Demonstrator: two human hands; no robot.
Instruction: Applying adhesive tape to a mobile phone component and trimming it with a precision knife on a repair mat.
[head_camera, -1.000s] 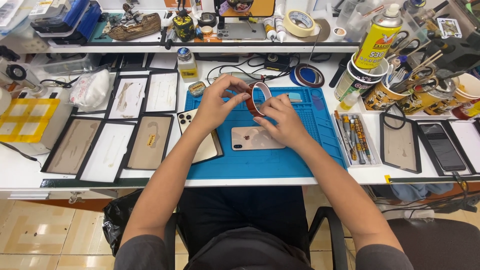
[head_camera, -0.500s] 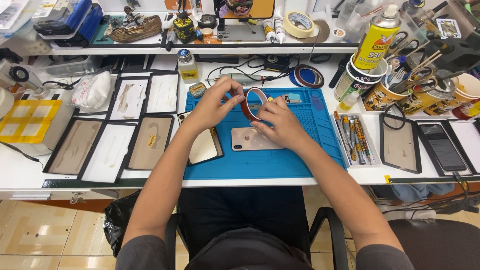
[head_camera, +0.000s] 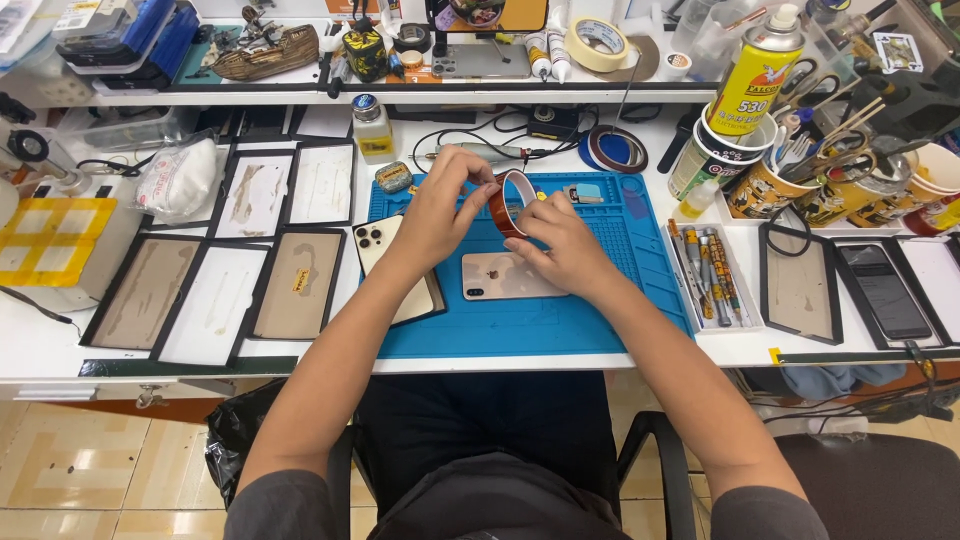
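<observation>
Tape roll (head_camera: 512, 203), amber, light and stiff-ringed with a sticky thin film, is pinched above the blue mat (head_camera: 560, 320) between left hand (head_camera: 445, 205) and right hand (head_camera: 562, 240), both closed on its rim, judged the best grip.

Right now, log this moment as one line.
left hand: holds tape roll | right hand: pinches the roll | phone: back up on blue mat, under hands

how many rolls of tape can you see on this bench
4: an amber roll in both hands, a dark one behind the blue mat, cream and black ones on the shelf. Clutter may hide more.
</observation>
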